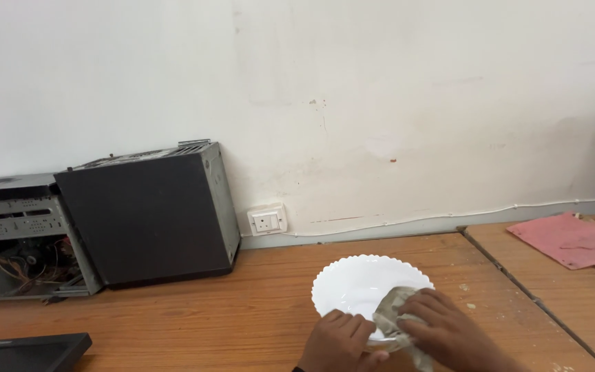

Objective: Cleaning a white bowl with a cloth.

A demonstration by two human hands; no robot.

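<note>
Wiping white plate [352,286] at bottom centre of frame: right hand [452,331] curled round a crumpled grey cloth [395,313], pressing it on plate's near rim; left hand [339,341] fingers bent, gripping near edge. Far half looks clean, rest hidden. Computer case [149,213] at left, pink cloth [573,238] at right.
</note>
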